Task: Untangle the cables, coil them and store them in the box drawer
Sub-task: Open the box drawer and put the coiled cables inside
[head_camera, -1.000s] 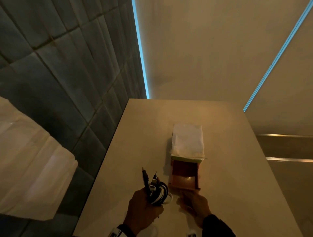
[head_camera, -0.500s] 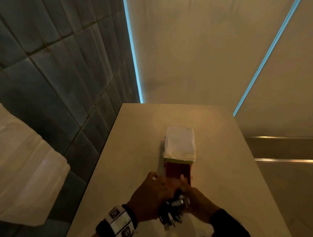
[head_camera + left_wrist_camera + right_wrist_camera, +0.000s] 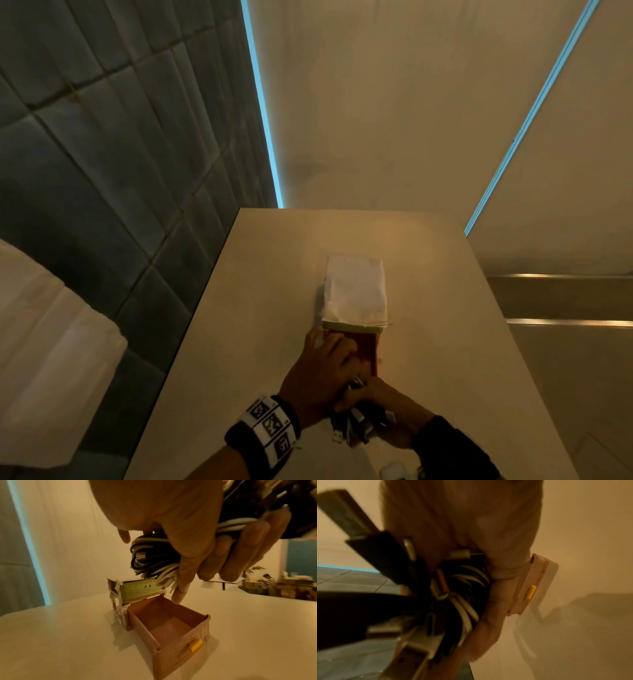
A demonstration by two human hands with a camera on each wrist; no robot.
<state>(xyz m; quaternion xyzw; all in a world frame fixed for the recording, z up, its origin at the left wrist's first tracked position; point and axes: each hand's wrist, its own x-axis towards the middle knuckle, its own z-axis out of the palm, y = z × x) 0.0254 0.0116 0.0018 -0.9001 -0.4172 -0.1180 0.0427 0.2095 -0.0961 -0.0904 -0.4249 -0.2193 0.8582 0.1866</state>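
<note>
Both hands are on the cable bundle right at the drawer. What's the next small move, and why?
Probably lower the coiled cables into the open pink drawer and let go. The left wrist view shows the drawer pulled out and empty, with the left hand gripping the bundle just above its back end. The right hand also holds the coil, plug ends sticking out, so tuck those in while lowering.

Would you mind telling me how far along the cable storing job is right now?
Done: the black and white cables are coiled into one bundle, and the pink drawer stands pulled open and empty. In hand: the left hand and right hand grip the bundle above it. Left: lowering the bundle in.
</note>
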